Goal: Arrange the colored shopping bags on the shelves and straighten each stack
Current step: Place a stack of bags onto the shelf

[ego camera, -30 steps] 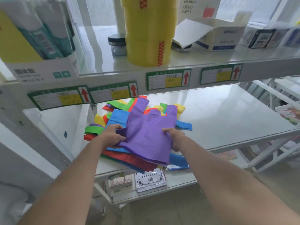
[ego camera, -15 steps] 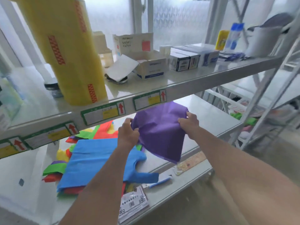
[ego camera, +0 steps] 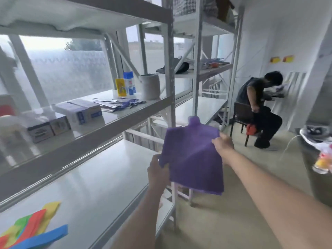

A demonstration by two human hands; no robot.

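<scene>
Pale metal shelving [ego camera: 168, 72] runs along the left, backed by a frosted window [ego camera: 68, 72] letting in soft daylight. Small boxes [ego camera: 79, 114] and a grey cup [ego camera: 150, 86] sit on its middle level. Far right, a person sits on a dark chair [ego camera: 240, 114] by a white wall [ego camera: 287, 33]. The floor [ego camera: 233, 212] is beige.

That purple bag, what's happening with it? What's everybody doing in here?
A person is holding the purple bag up in the air with both hands: the left hand grips its lower left edge and the right hand pinches its right edge. It hangs beside the end of the shelf, not on it. The other colored bags lie at the shelf's near left corner. Across the room, another person sits on a chair, bent forward.
</scene>
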